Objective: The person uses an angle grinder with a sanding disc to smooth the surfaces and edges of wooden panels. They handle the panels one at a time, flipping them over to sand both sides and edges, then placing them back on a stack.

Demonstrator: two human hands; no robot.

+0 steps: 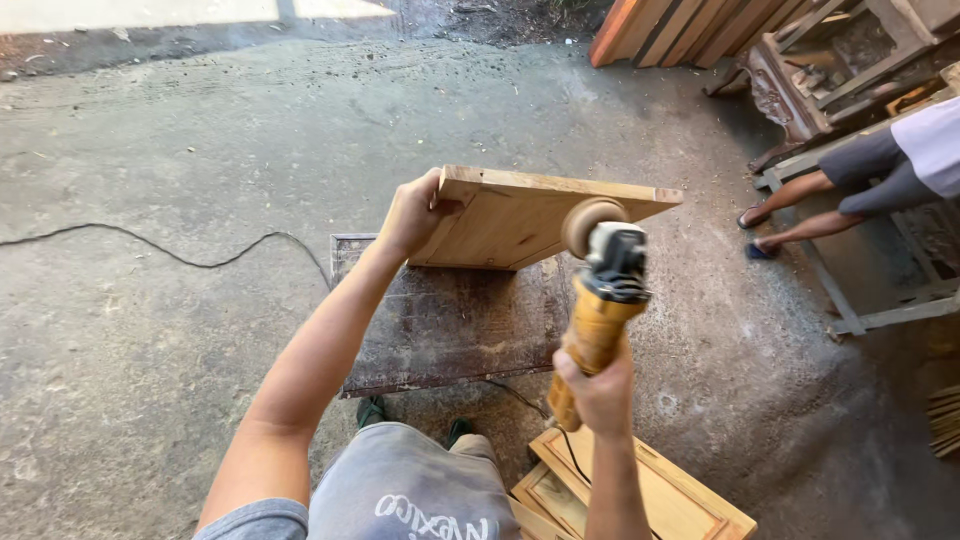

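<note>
I see my left hand (410,215) clamped on the left end of a pale wooden panel (520,215), fingers curled over its edge and thumb on its face, holding it tilted up on the low, worn dark surface (450,325) set on the concrete floor (150,330). My right hand (600,390) is wrapped tight around the yellow body of an angle grinder (600,300), whose round sanding disc (590,222) sits right against the panel's near face, though I cannot tell if it touches. More framed wooden panels (650,490) lie by my feet, a black cable (170,250) snakes across the floor, and another person's legs (800,205) show at right.
</note>
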